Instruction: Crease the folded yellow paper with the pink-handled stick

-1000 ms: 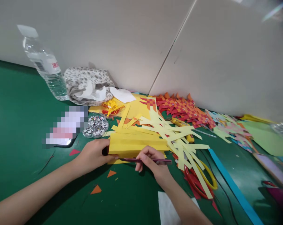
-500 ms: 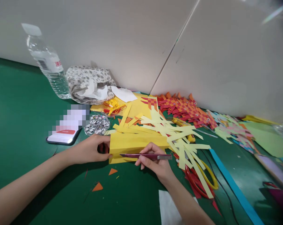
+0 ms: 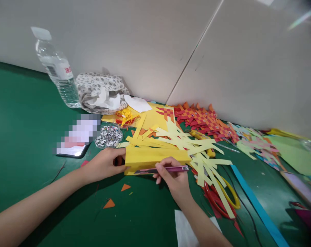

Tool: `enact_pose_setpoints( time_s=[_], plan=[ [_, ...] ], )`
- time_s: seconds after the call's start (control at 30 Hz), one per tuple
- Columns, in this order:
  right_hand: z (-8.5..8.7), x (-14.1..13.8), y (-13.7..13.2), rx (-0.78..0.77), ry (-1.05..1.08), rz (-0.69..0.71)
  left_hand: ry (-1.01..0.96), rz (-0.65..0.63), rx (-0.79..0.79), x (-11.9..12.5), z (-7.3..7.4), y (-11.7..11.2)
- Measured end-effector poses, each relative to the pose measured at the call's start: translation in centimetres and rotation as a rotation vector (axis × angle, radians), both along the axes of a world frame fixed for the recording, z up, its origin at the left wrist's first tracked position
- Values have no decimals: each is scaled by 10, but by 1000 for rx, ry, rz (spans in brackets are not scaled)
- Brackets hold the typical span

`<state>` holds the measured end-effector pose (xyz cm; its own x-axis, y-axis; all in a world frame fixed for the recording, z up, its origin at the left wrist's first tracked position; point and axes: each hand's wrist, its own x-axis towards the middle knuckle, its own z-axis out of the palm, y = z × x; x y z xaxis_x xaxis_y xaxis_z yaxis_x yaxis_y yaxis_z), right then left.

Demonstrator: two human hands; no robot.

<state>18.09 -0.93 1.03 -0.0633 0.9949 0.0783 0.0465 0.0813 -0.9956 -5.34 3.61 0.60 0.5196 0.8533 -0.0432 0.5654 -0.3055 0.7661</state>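
My left hand [image 3: 105, 165] pinches the left end of a folded sheet of yellow paper [image 3: 155, 156] between thumb and fingers. A crease runs lengthwise along the sheet. In my right hand [image 3: 172, 176] is a slim craft knife [image 3: 174, 168] with a dark red body, its blade pointing left across the paper's lower edge. Whether the blade touches the paper I cannot tell. Several pale yellow paper strips [image 3: 204, 149] lie tangled just right of the sheet, and two orange paper triangles [image 3: 109, 203] lie on the green table below it.
A water bottle [image 3: 59, 73], a patterned tissue pouch [image 3: 100, 91] and a phone [image 3: 79, 137] stand or lie at the left. Small googly eyes [image 3: 109, 136] fill a clear dish. Woven red-orange paper fish [image 3: 201, 118] line the wall. Scissors [image 3: 229, 197] and a blue strip [image 3: 258, 202] lie right.
The yellow paper's near edge has risen slightly, and the sheet looks more folded. The craft knife has turned a little, its rear end now higher. The whole view has shifted slightly.
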Motion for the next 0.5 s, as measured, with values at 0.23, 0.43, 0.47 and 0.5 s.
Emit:
enact_pose_setpoints(
  time_s=[0.23, 0.43, 0.47, 0.5],
  plan=[
    [-5, 13, -8, 508, -192, -18, -266, 94, -212, -1, -2, 3],
    [-13, 14, -9, 758, -459, 122, -428, 153, -499, 5, 9, 0],
    [-13, 12, -9, 773, -524, 136, -438, 169, -542, 6, 11, -1],
    [-12, 11, -8, 795, -587, 137, -449, 182, -580, 8, 13, -2]
  ],
)
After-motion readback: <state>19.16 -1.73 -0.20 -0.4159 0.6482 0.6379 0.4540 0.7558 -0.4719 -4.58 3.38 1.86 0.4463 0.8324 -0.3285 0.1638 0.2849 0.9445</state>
